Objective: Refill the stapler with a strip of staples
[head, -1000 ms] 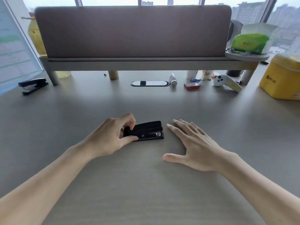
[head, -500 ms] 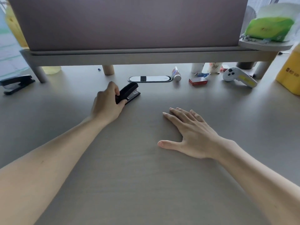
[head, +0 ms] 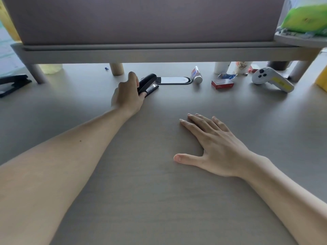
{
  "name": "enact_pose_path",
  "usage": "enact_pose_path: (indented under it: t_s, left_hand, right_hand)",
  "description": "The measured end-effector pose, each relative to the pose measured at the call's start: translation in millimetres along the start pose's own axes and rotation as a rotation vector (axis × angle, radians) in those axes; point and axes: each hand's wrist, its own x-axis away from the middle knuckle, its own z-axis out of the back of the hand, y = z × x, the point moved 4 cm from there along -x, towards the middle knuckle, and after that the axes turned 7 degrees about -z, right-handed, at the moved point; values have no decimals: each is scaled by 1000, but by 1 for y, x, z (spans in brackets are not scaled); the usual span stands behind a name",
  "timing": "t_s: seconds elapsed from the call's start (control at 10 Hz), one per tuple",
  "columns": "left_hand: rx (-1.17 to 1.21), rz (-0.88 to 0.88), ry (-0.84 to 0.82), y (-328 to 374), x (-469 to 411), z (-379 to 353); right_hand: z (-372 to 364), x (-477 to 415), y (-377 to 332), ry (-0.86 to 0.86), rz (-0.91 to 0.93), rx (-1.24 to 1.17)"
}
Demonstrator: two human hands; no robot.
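A small black stapler sits closed on the grey desk, far out beside the oval cable cover. My left hand is stretched forward and wrapped around the stapler's rear end, its front tip poking out to the right. My right hand lies flat on the desk nearer to me, palm down, fingers spread, holding nothing. A small red box, possibly of staples, rests to the right of the cable cover. No loose staple strip is visible.
A raised shelf with a fabric panel spans the back. A second black stapler lies far left. A glue tube, a white controller, cups, a yellow container and a green pack crowd the back right.
My left hand has carried the stapler from the desk's middle away from me to the cable cover at the back. My right hand has stayed flat on the desk.
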Motion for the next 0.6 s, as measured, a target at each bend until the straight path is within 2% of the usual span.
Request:
enact_pose_path:
  t_s: [0.4,0.5,0.6]
  left_hand:
    - [15,19,16,0,2,-3]
    - [61,-24,70,3,12,6]
    - [119,-152,65,12,39,14]
  right_hand:
    - [1,0,-1,-2,0,1]
    - [2,1,-1,-21,-5,-8]
    - [5,5,-3,-38,-20,-22]
